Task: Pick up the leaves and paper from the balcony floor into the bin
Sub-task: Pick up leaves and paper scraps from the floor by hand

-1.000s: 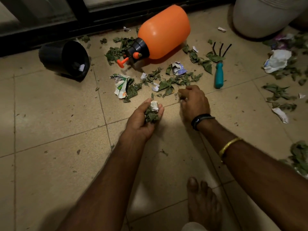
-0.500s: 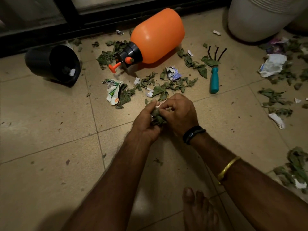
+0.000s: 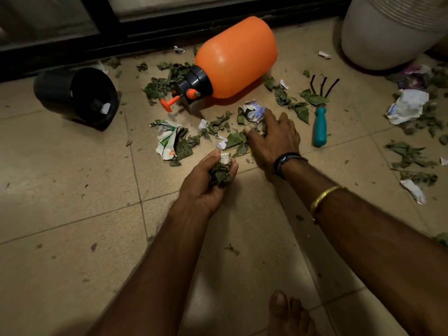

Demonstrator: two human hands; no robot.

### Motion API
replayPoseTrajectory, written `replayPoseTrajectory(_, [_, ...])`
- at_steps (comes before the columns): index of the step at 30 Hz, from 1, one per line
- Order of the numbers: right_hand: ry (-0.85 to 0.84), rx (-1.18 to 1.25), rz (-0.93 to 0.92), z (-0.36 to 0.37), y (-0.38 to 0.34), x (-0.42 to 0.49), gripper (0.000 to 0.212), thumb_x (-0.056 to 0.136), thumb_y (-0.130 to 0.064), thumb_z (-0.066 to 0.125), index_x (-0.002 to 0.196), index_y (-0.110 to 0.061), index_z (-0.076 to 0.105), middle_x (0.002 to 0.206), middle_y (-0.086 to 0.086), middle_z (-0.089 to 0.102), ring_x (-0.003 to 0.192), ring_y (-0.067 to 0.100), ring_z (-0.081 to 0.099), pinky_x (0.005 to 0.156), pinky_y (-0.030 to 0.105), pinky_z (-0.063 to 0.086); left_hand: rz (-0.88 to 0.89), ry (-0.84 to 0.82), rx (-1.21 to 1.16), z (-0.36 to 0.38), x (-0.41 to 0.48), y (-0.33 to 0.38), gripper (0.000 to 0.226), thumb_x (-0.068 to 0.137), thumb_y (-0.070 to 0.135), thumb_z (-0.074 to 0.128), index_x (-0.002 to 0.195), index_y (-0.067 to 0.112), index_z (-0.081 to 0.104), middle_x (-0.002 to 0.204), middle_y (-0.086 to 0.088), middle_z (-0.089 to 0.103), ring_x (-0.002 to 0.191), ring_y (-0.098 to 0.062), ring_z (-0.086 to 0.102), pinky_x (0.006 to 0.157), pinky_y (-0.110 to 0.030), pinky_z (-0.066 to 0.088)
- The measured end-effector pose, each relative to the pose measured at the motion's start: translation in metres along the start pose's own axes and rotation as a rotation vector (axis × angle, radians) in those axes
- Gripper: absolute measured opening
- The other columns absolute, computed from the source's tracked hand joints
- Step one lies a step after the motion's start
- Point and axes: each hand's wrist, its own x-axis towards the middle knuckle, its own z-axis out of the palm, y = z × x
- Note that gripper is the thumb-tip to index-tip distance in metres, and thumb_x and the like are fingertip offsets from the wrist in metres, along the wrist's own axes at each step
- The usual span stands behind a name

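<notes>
Head view, single frame.

Writing: none legible. The crumpled wrapper (image 3: pixel 166 141) shows green and orange print, the crumpled paper ball (image 3: pixel 252 112) blue print; both too creased to read.

Left hand (image 3: pixel 206 185): palm up, fingers curled around a wad of leaves and paper (image 3: pixel 220 172), closed on it.

Right hand (image 3: pixel 274 137): palm down, fingers spread, pressed onto the scattered leaves (image 3: pixel 234 139) on the floor; fingertips reach the crumpled paper ball. Whether anything is pinched beneath it cannot be told. Black wristband (image 3: pixel 286 161) at the wrist, gold bangle (image 3: pixel 324 196) further up the forearm.

Left of the right hand: crumpled wrapper among leaves, small white paper scraps (image 3: pixel 203 123). Beyond it: orange pressure sprayer (image 3: pixel 237 57) lying on its side, black cap and orange nozzle toward the left. Just right of it: hand rake with teal handle (image 3: pixel 319 127), prongs away from the person, a leaf over its neck.

Far left of both hands: black bin (image 3: pixel 77 95) tipped on its side, mouth toward the camera, a white scrap inside.

Far right: crumpled white paper (image 3: pixel 407 106), more leaves and scraps; white planter (image 3: pixel 388 35) at the top corner.

Surface: beige floor tiles (image 3: pixel 60 166) with grey grout lines, speckled with leaf crumbs. Black sliding-door frame (image 3: pixel 145 30) along the far edge. Bare foot (image 3: pixel 288 314) at the near edge.
</notes>
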Motion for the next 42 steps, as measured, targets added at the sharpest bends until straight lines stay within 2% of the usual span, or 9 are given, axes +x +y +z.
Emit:
replayPoseTrajectory(5, [-0.106,-0.017,-0.077,-0.003,-0.031,0.018,0.101,0.077,-0.086,0.044,0.158,-0.037,0.007,0.167,0.014,0.0,0.152,0.038,0.008,0.12,0.061,0.011,0.009,0.016,-0.024,-0.006,-0.003,0.008,0.036,0.091,0.001,0.064,0.127,0.002,0.063,0.122,-0.027,0.06,0.109,-0.035,0.064,0.078,-0.048,0.059])
replayPoseTrajectory(10, [-0.28,-0.291,-0.164,-0.001,-0.051,0.012,0.106,0.068,-0.088,0.052,0.155,-0.038,0.02,0.168,0.004,0.006,0.152,0.038,0.009,0.115,0.067,0.017,0.03,0.006,-0.033,-0.012,-0.003,0.012,0.038,0.091,-0.001,0.064,0.129,-0.002,0.06,0.125,-0.026,0.061,0.101,-0.034,0.066,0.081,-0.05,0.058])
replayPoseTrajectory(14, [-0.229,-0.36,-0.197,0.003,-0.055,-0.015,0.08,0.081,-0.064,0.064,0.15,-0.038,0.032,0.159,0.008,0.03,0.141,0.04,0.032,0.106,0.058,0.04,0.036,-0.003,-0.046,-0.013,-0.005,0.01,0.03,0.092,-0.002,0.061,0.123,0.0,0.062,0.126,-0.027,0.058,0.105,-0.037,0.064,0.078,-0.051,0.057])
replayPoseTrajectory(19, [-0.047,-0.35,-0.318,0.002,-0.04,-0.052,0.028,0.097,-0.025,0.056,0.123,-0.028,0.066,0.114,0.007,0.063,0.105,0.032,0.057,0.083,0.037,0.053,0.034,-0.009,-0.045,-0.014,-0.013,0.007,0.031,0.092,-0.003,0.061,0.123,0.001,0.063,0.122,-0.027,0.059,0.099,-0.036,0.065,0.076,-0.046,0.06])
replayPoseTrajectory(24, [0.023,-0.299,-0.323,-0.001,-0.017,-0.078,0.026,0.094,-0.007,0.05,0.086,-0.015,0.073,0.09,0.009,0.065,0.082,0.027,0.061,0.068,0.035,0.052,0.044,-0.021,-0.033,-0.016,-0.02,0.004,0.035,0.094,-0.002,0.059,0.129,0.001,0.06,0.126,-0.026,0.057,0.099,-0.034,0.065,0.078,-0.045,0.06])
replayPoseTrajectory(30, [0.021,0.124,0.044,-0.014,0.005,-0.093,0.014,0.087,-0.008,0.069,0.087,-0.018,0.078,0.077,0.001,0.073,0.076,0.018,0.068,0.072,0.029,0.057,0.022,-0.026,-0.029,-0.014,-0.038,0.002,0.038,0.092,-0.001,0.063,0.13,-0.001,0.059,0.128,-0.028,0.058,0.106,-0.036,0.064,0.078,-0.047,0.059])
replayPoseTrajectory(33, [-0.208,0.694,0.434,-0.033,0.001,-0.098,0.023,0.078,-0.01,0.082,0.1,-0.015,0.075,0.091,0.005,0.075,0.086,0.021,0.071,0.083,0.037,0.061,0.024,0.005,-0.046,-0.005,-0.059,0.001,0.036,0.093,-0.002,0.061,0.13,-0.002,0.059,0.128,-0.029,0.056,0.101,-0.036,0.064,0.078,-0.048,0.058])
replayPoseTrajectory(36, [-0.376,1.249,0.739,-0.083,-0.015,-0.113,0.029,0.083,0.003,0.074,0.109,-0.008,0.069,0.1,0.011,0.073,0.095,0.021,0.07,0.086,0.033,0.059,0.007,0.064,-0.075,0.009,-0.1,0.004,0.036,0.093,-0.002,0.062,0.129,-0.002,0.06,0.129,-0.029,0.056,0.098,-0.036,0.064,0.076,-0.05,0.058])
replayPoseTrajectory(42, [-0.424,1.4,0.94,-0.216,-0.063,-0.154,0.037,0.082,0.008,0.072,0.117,0.0,0.065,0.11,0.017,0.07,0.09,0.024,0.07,0.058,0.031,0.061,0.004,0.169,-0.093,0.075,-0.235,0.026,0.033,0.091,0.0,0.066,0.124,-0.002,0.062,0.119,-0.026,0.06,0.097,-0.035,0.064,0.077,-0.048,0.059])
